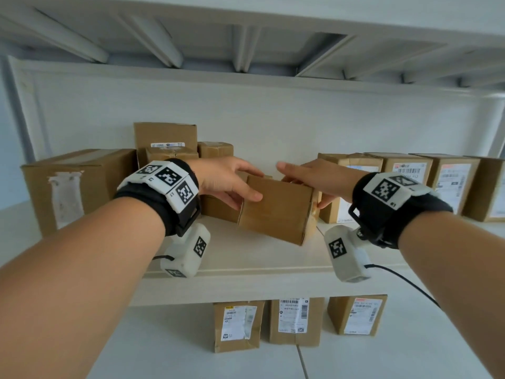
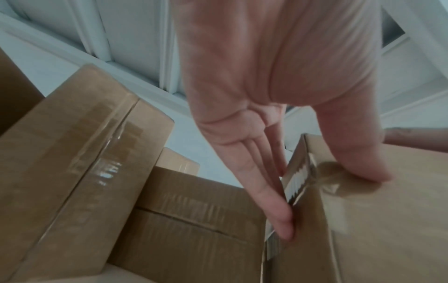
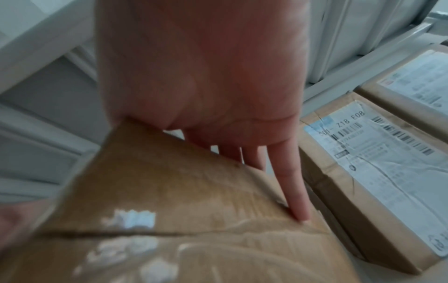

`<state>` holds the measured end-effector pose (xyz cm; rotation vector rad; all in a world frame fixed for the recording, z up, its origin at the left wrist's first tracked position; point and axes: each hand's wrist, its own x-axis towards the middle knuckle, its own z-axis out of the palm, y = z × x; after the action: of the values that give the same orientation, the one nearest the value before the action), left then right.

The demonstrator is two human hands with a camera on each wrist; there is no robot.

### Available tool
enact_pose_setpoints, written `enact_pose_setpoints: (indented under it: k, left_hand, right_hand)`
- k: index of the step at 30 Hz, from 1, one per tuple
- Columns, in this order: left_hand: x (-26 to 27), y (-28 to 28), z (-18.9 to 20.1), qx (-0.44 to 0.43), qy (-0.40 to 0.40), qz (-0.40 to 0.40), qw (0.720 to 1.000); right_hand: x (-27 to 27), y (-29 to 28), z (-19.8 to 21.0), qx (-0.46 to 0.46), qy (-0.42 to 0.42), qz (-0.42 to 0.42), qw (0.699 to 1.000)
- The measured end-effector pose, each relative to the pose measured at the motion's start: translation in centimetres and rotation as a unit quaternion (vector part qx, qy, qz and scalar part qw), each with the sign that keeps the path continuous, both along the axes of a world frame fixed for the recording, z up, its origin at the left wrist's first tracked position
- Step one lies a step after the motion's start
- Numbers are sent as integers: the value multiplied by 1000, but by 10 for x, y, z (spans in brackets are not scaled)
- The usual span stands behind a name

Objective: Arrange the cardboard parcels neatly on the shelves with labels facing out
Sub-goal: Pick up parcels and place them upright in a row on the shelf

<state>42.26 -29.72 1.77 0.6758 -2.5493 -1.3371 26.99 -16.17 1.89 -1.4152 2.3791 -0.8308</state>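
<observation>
A plain brown parcel [image 1: 276, 207] with shiny tape sits tilted on the shelf [image 1: 246, 258]. No label shows. The left hand [image 1: 226, 179] and right hand [image 1: 314, 179] grip its two ends.

At the frame centre, a parcel [image 1: 276, 207] is sitting tilted on the shelf [image 1: 246, 258], between the stacked boxes [image 1: 169, 149] at left and the labelled row [image 1: 410, 176] at right.
</observation>
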Motion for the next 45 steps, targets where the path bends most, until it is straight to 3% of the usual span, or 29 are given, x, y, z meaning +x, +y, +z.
enact_pose_setpoints:
  k: [4,8,18,31,38,45]
  left_hand:
    - [-4,0,9,-21,69,52,996]
    - [-10,0,15,-63,106,100,987]
    - [-20,0,19,-69,112,139,981]
    - [-33,5,24,-83,97,155,980]
    - [-35,10,27,-93,88,153,980]
    - [-42,4,30,-129,94,162,974]
  right_hand:
    - [-2,2,12,-52,-43,-18,998]
    - [-1,3,16,-60,-15,-2,998]
    - [-3,8,23,-88,57,35,994]
    - [-3,15,28,28,166,85,982]
    - [-6,11,25,42,213,59,974]
    - [-12,15,36,24,195,33,980]
